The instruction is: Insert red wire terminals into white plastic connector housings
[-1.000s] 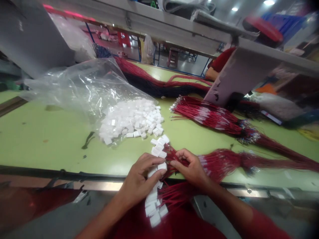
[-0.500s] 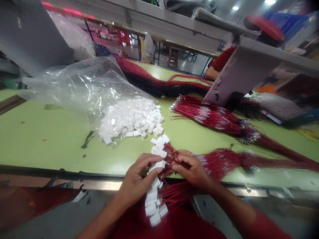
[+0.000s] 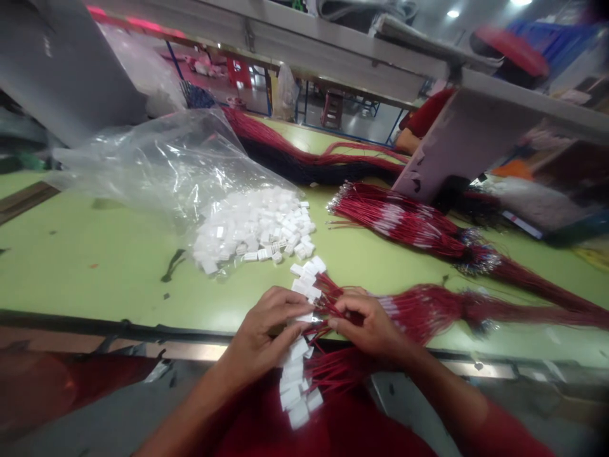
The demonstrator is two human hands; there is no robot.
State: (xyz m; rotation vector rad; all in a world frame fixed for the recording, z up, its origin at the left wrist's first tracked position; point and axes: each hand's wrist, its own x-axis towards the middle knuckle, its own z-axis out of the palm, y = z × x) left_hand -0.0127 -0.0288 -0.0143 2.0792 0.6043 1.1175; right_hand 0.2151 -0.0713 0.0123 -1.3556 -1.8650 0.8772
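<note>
My left hand (image 3: 271,327) pinches a white plastic connector housing (image 3: 304,317) between thumb and fingers at the table's front edge. Close on its right, my right hand (image 3: 364,320) is closed on thin red wires (image 3: 333,307), whose ends point at that housing; whether they sit inside it is too small to tell. More white housings with red wires (image 3: 294,381) hang in a row below my left hand, over my lap. Another cluster of wired housings (image 3: 307,277) lies on the table just beyond my fingers.
A clear plastic bag (image 3: 157,165) spills a heap of loose white housings (image 3: 266,222) on the green table (image 3: 118,266). Bundles of red wires (image 3: 394,219) lie at right, near an upright panel (image 3: 442,133). Behind them run long red and black wires (image 3: 304,166). Another person's arm (image 3: 409,139) shows beyond.
The left thumb and fingers have closed further over the housing, covering more of it. Both hands stay in nearly the same place, and the whole view has shifted slightly.
</note>
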